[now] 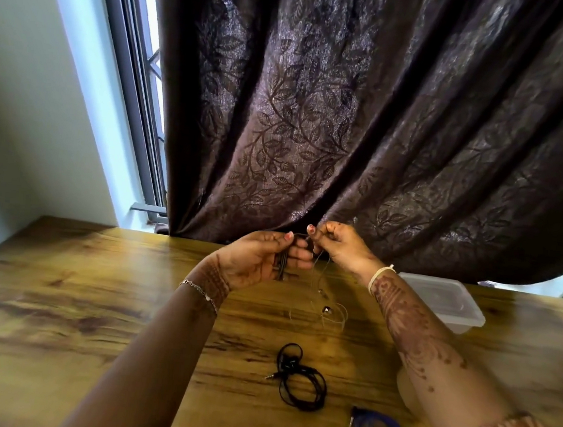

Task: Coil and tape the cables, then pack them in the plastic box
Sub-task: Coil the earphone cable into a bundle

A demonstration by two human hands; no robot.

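Wooden table [62,296]; upright dark cable bundle [282,264] between both hands.

Home: curtained window [140,98], wooden table [62,296].

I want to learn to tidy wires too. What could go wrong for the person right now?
The thin pale cable dangles from the right hand onto the table; its loose loops might tangle while winding. The dark bundle in the left hand could spring apart if the grip slackens. The plastic box sits beyond the right forearm, so that arm might nudge it.
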